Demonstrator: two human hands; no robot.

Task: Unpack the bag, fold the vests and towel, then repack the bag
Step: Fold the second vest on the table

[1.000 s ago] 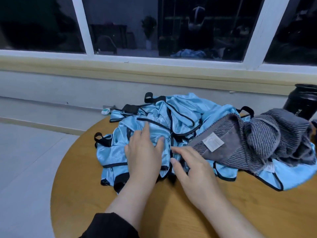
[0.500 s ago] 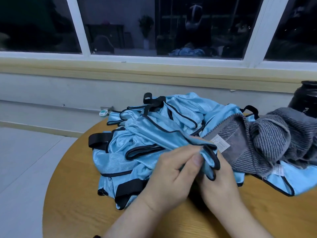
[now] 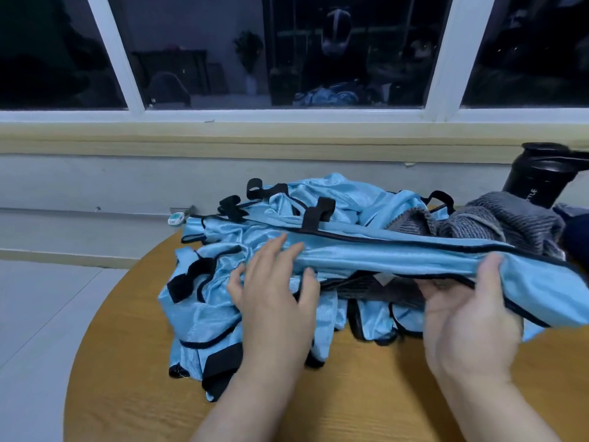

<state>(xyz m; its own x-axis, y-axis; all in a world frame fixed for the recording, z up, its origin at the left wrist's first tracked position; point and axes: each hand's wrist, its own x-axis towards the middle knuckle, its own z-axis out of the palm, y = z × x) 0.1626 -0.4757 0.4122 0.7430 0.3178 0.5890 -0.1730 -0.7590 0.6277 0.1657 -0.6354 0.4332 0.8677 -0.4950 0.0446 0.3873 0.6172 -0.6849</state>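
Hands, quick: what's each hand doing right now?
Left hand: open, fingers resting flat on the blue vest pile.
Right hand: grips the stretched blue vest.

Your round wooden table [image 3: 134, 371] carries a heap of blue vests [image 3: 204, 311] under your left hand [image 3: 274, 311], a grey towel [image 3: 503, 221] beyond your right hand [image 3: 471, 327], and a black bottle [image 3: 538, 177] farther back
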